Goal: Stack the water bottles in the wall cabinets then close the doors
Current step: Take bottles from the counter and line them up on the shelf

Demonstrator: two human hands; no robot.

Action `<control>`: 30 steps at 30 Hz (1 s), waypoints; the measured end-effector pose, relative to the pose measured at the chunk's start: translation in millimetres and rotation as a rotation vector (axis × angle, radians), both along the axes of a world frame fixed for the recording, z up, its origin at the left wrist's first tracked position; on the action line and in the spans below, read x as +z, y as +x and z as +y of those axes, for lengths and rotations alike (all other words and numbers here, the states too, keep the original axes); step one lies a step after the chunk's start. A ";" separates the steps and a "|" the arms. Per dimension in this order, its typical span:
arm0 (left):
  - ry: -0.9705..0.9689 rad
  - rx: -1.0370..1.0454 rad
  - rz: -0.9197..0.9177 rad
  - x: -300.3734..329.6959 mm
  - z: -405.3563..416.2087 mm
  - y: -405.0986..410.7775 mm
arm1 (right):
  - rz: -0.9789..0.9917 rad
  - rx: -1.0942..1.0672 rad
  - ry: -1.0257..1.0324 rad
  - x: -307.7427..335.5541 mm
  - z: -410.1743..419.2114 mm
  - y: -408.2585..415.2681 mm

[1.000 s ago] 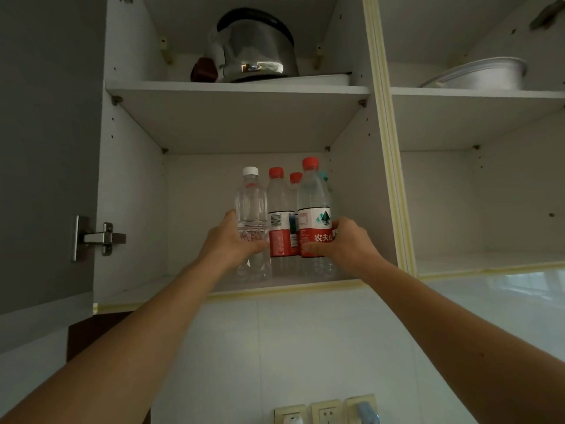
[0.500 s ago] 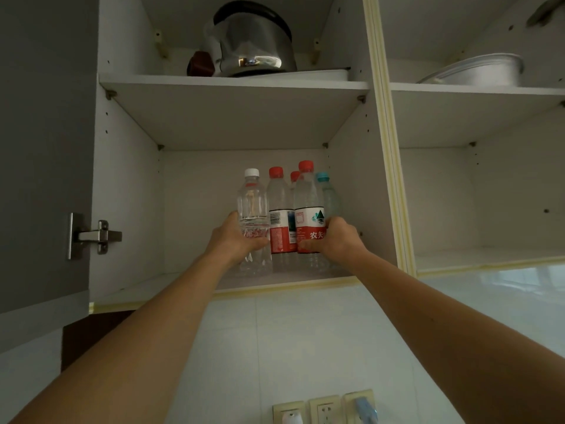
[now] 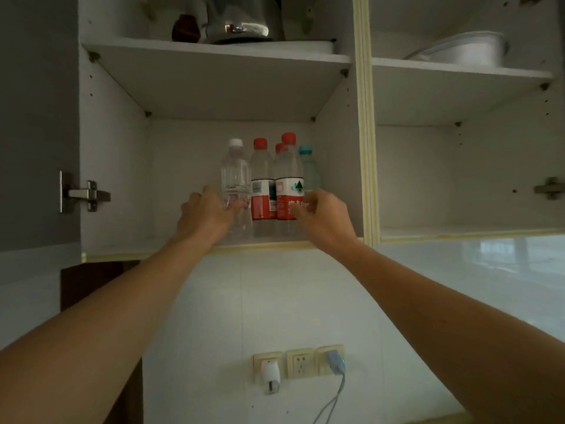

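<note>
Several water bottles stand upright together on the lower shelf of the open left wall cabinet (image 3: 122,209). At the left of the group is a clear white-capped bottle (image 3: 235,175). My left hand (image 3: 204,214) sits at its lower left, fingers loosened and only touching its base. A red-capped, red-labelled bottle (image 3: 289,185) stands at the front right, and my right hand (image 3: 325,217) grips its lower part. Another red-labelled bottle (image 3: 262,185) stands between those two, with a teal-capped bottle (image 3: 307,166) behind on the right.
The left cabinet door (image 3: 33,117) stands open on its hinge (image 3: 85,194). A steel pot (image 3: 241,19) sits on the upper shelf, a metal basin (image 3: 467,50) on the right cabinet's upper shelf. Wall sockets (image 3: 299,362) with plugs are below.
The bottles have gone further back onto the shelf. My left hand has slipped a little to the left off the clear bottle. The camera has tilted down slightly.
</note>
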State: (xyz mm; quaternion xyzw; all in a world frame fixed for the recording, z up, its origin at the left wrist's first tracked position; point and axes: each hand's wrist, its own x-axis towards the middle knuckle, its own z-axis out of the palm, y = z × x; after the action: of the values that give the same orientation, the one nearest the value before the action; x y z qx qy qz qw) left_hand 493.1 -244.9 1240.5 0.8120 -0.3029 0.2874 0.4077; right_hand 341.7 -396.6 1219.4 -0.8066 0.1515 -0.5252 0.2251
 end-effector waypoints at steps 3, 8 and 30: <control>-0.207 -0.112 -0.126 -21.4 19.6 -38.5 | -0.076 0.062 -0.062 -22.4 15.5 -29.5; -0.274 -0.303 -0.137 -75.1 46.2 -101.6 | -0.099 0.138 -0.046 -78.9 35.3 -59.9; 0.211 -0.706 1.061 -507.0 180.1 -235.5 | 0.305 -0.060 0.571 -472.0 235.1 -239.8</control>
State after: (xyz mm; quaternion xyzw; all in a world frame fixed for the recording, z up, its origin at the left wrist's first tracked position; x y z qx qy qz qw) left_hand 257.6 -64.8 733.5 0.7309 -0.3357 -0.3360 0.4902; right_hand 101.9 -161.5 747.5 -0.7755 0.3485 -0.3410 0.4011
